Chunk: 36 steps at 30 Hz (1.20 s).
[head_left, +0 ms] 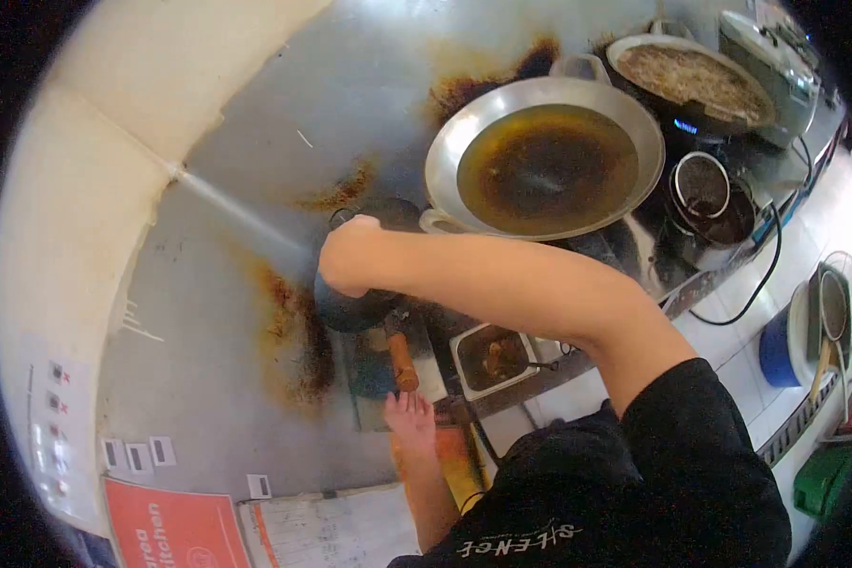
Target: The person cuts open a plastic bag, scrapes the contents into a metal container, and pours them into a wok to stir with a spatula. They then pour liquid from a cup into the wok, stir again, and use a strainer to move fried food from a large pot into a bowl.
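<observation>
A dark wok [388, 216] sits on the stove with its wooden handle [402, 362] pointing back towards me. My left hand [410, 417] is just below the handle's end, fingers apart and fingertips right at the wood. Over the wok reaches my right hand [346, 256], its fingers curled closed and the back of the hand towards me. Whatever those fingers hold is hidden behind the hand. A small dark ring [342, 218] shows at the hand's far side. My right forearm covers part of the wok.
A large metal wok [435, 180] of brownish oil stands right of my hand. Beyond it are a pan of bubbling food [696, 76] and a strainer [702, 185] over a pot. A square metal container [459, 364] sits nearer me. Stained metal wall [227, 237] rises at the left.
</observation>
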Available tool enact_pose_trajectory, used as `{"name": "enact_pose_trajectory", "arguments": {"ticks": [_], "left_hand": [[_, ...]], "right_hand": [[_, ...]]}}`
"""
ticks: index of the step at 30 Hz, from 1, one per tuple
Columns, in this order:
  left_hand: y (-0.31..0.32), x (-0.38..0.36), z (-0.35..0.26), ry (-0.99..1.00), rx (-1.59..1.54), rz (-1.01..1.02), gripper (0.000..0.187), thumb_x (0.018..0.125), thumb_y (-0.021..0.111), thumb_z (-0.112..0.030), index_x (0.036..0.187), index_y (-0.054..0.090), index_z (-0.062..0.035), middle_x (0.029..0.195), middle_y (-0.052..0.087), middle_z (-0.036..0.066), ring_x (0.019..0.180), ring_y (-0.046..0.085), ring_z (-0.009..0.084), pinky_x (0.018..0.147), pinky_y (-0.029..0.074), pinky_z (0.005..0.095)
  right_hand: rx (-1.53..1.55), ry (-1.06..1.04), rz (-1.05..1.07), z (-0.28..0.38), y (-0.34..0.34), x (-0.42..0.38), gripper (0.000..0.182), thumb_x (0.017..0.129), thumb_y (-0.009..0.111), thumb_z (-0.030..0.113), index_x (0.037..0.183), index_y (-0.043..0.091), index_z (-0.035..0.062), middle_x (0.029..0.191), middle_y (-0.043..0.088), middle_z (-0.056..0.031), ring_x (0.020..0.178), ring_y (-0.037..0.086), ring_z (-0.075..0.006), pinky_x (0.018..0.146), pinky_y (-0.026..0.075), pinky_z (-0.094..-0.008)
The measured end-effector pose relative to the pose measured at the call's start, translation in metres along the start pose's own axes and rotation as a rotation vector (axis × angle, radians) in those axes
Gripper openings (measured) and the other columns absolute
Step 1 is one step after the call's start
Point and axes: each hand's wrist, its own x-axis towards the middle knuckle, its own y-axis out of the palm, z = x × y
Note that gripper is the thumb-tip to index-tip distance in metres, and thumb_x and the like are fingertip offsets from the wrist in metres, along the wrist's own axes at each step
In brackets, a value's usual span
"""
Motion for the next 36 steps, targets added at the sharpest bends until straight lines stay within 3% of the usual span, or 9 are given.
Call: {"name": "enact_pose_trajectory", "arguments": {"ticks": [2,5,11,18,20,26,29,31,36], "left_hand": [[0.015,0.001,-0.026,-0.135,-0.066,0.079,0.059,0.091,0.056,-0.038,0.132,0.039,0.0003,0.126,0.041,0.009,0.104,0.046,0.0216,0.089,0.041,0.0357],[0.031,-0.013,-0.035,-0.033,-0.002,0.091,0.060,0.091,0.056,-0.041,0.131,0.039,0.0009,0.122,0.044,0.009,0.107,0.046,0.0205,0.093,0.039,0.0345],[-0.064,-0.039,-0.014,0.038,-0.129,-0.100,0.044,0.092,0.055,-0.034,0.118,0.048,0.0005,0.112,0.051,0.010,0.100,0.053,0.0236,0.087,0.045,0.0357],[-0.001,-0.058,-0.008,-0.223,-0.382,0.154,0.028,0.092,0.055,-0.026,0.104,0.054,-0.0005,0.101,0.054,0.010,0.091,0.054,0.0254,0.081,0.048,0.0356],[0.015,-0.065,-0.028,-0.209,-0.364,0.209,0.027,0.092,0.056,-0.025,0.103,0.054,-0.0009,0.100,0.054,0.010,0.089,0.054,0.0261,0.080,0.049,0.0357],[-0.061,-0.028,-0.007,-0.017,-0.408,-0.081,0.019,0.091,0.055,-0.023,0.092,0.053,-0.0041,0.094,0.055,0.007,0.085,0.054,0.0208,0.077,0.048,0.0341],[-0.027,-0.036,-0.015,-0.232,-0.374,0.101,0.015,0.090,0.055,-0.022,0.085,0.053,-0.0083,0.083,0.054,0.002,0.075,0.053,0.0162,0.072,0.047,0.0325],[-0.013,-0.039,-0.018,-0.324,-0.408,-0.008,0.013,0.090,0.056,-0.021,0.085,0.053,-0.0098,0.081,0.054,0.001,0.074,0.053,0.0161,0.071,0.047,0.0321],[-0.051,-0.024,-0.018,-0.218,-0.293,0.048,0.020,0.087,0.059,-0.027,0.095,0.054,-0.0093,0.089,0.055,0.004,0.080,0.052,0.0197,0.073,0.046,0.0334]], "right_hand": [[-0.004,-0.026,-0.059,0.001,0.012,0.000,0.017,0.074,0.066,0.013,0.088,0.075,0.0081,0.098,0.072,-0.0115,0.089,0.070,-0.0272,0.067,0.055,-0.0392],[0.109,0.034,-0.235,-0.020,0.081,0.048,0.021,0.083,0.060,0.013,0.098,0.073,0.0077,0.104,0.070,-0.0136,0.096,0.068,-0.0288,0.074,0.056,-0.0402],[-0.130,0.084,0.124,-0.037,-0.012,-0.002,0.027,0.074,0.071,0.013,0.101,0.074,0.0128,0.110,0.070,-0.0088,0.102,0.067,-0.0268,0.074,0.055,-0.0451],[-0.038,0.036,-0.056,-0.036,0.070,0.046,0.021,0.077,0.065,0.006,0.097,0.070,0.0027,0.111,0.066,-0.0188,0.098,0.067,-0.0340,0.079,0.056,-0.0438],[-0.115,0.018,0.066,-0.037,0.044,0.032,0.020,0.077,0.065,0.008,0.096,0.070,0.0023,0.109,0.066,-0.0205,0.098,0.067,-0.0354,0.080,0.055,-0.0437],[-0.226,0.094,0.123,-0.017,-0.001,0.013,0.023,0.076,0.065,0.008,0.098,0.071,0.0041,0.100,0.069,-0.0201,0.096,0.068,-0.0351,0.080,0.056,-0.0448],[-0.132,0.145,0.004,-0.008,0.063,0.034,0.021,0.077,0.064,0.008,0.096,0.070,0.0032,0.106,0.067,-0.0216,0.096,0.066,-0.0377,0.080,0.055,-0.0459],[-0.032,0.141,-0.044,-0.014,0.097,0.041,0.019,0.079,0.060,0.009,0.094,0.070,0.0023,0.105,0.066,-0.0229,0.096,0.066,-0.0391,0.079,0.055,-0.0468],[-0.132,0.072,0.216,-0.026,0.019,0.012,0.019,0.081,0.057,0.010,0.091,0.069,-0.0003,0.094,0.068,-0.0241,0.091,0.067,-0.0395,0.076,0.055,-0.0470]]}}
